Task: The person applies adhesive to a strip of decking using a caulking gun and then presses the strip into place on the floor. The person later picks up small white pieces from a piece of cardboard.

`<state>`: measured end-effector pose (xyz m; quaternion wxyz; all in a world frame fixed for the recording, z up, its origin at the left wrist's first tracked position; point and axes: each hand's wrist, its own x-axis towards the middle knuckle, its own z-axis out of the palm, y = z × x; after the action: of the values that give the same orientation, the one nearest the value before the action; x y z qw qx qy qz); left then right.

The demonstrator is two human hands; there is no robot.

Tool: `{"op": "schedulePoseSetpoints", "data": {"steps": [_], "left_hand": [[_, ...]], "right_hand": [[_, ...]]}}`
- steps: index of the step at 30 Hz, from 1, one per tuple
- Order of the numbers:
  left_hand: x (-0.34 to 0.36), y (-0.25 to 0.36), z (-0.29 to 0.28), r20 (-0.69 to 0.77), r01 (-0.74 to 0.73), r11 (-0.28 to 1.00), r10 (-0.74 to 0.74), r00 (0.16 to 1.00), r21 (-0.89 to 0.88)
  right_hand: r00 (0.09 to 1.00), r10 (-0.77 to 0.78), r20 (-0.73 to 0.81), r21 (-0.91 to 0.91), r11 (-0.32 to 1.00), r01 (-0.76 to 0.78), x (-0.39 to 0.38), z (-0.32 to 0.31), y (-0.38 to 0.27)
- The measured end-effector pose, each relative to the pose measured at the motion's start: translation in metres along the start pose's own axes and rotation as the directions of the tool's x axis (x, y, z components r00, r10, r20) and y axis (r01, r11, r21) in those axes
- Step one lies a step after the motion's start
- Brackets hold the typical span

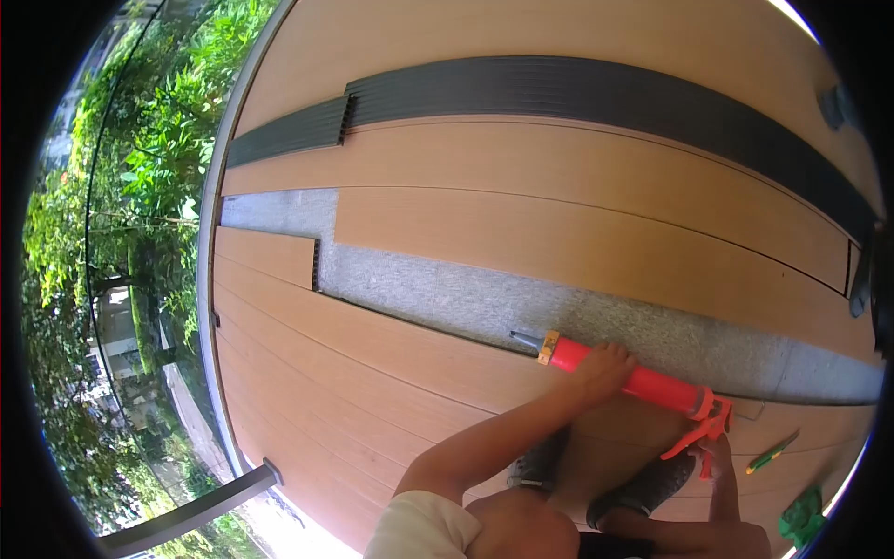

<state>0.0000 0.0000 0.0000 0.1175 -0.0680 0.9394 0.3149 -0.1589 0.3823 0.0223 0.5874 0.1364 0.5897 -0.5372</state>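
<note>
My left hand (603, 373) grips the barrel of a red caulking gun (661, 386), just behind its yellowish front collar. Its grey nozzle (526, 340) points left over the seam beside a strip of bare grey concrete (438, 289). My right hand (715, 456) is wrapped around the red handle and trigger at the gun's back end. To the right of that hand, a green-and-yellow utility knife (773, 452) lies on the wood-coloured planks (372, 363). My shoes (643, 498) and knees are below the gun.
Two dark ribbed boards (559, 88) lie across the planks at the top. A short plank (265, 252) ends mid-row. A dark post or rail (196, 517) is at lower left, with plants (168, 158) beyond the deck edge. A crumpled green item (801, 517) lies at lower right.
</note>
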Motion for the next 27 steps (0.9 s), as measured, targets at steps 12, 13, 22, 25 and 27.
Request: {"op": "schedulePoseSetpoints", "data": {"steps": [12, 13, 22, 25, 27], "left_hand": [[-0.01, -0.024, -0.012, 0.047, -0.126, 0.983, 0.121, 0.992, 0.13], [-0.011, -0.011, -0.022, 0.054, -0.122, 0.98, 0.114, 0.992, 0.156], [-0.004, 0.006, -0.06, 0.017, -0.192, 0.959, 0.192, 0.981, 0.211], [-0.005, 0.006, -0.058, 0.089, -0.165, 0.964, 0.15, 0.985, 0.206], [-0.01, 0.01, -0.056, 0.079, -0.152, 0.974, 0.141, 0.987, 0.17]], "right_hand": [[0.988, 0.106, 0.116, 0.073, 0.991, -0.115, 0.002, 0.023, 0.004], [0.988, 0.099, 0.121, 0.104, 0.988, -0.112, -0.01, 0.031, -0.003], [0.969, -0.084, 0.233, 0.332, 0.943, 0.002, -0.028, 0.053, -0.003], [0.956, -0.097, 0.278, 0.377, 0.926, -0.015, -0.022, 0.047, 0.006], [0.952, -0.075, 0.297, 0.357, 0.933, -0.038, -0.022, 0.045, 0.008]]}}
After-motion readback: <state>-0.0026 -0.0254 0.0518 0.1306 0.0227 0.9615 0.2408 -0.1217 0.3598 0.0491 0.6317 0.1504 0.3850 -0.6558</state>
